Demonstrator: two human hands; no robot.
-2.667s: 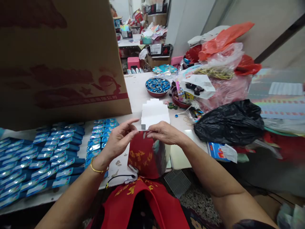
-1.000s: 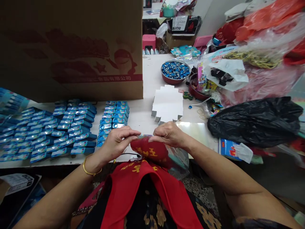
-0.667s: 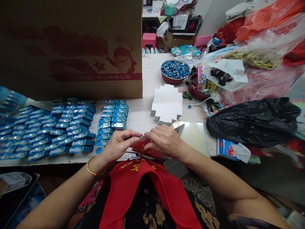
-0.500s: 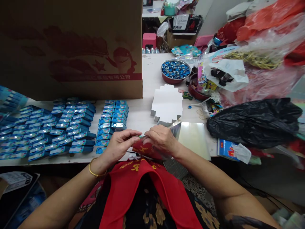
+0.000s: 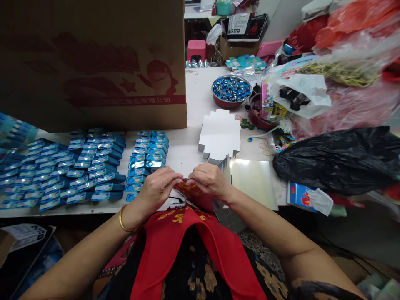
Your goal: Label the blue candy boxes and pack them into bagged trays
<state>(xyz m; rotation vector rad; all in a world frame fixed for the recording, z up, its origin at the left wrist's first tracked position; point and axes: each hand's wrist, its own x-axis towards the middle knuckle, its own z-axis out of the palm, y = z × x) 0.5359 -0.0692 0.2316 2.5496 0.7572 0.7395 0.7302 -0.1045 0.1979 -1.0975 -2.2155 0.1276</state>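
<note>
My left hand point(image 5: 161, 186) and my right hand point(image 5: 210, 180) meet above the table's front edge, thumbs and fingertips pinched close together. Between and below them is a thin, clear plastic sheet point(image 5: 225, 168), which rises in a glossy strip behind my right hand. Red cloth with gold lettering shows below my fingertips, seemingly through the film. The exact edge under each fingertip is too small to make out. Just right of my right hand lies a stack of clear sheets point(image 5: 254, 183). Two columns of blue pieces with round ends point(image 5: 134, 179) stand left of my left hand.
More blue pieces point(image 5: 75, 166) fill the left. A large cardboard box point(image 5: 125, 62) stands behind them. Ahead lie a white cut-out carton point(image 5: 220, 133) and a bowl of blue and silver caps point(image 5: 231, 91). A black plastic bag point(image 5: 337, 160) and a tissue pack point(image 5: 301, 196) are at right.
My hands have shifted slightly, and my left fingers have curled into a tighter pinch. The clear film stands more upright behind my right hand.
</note>
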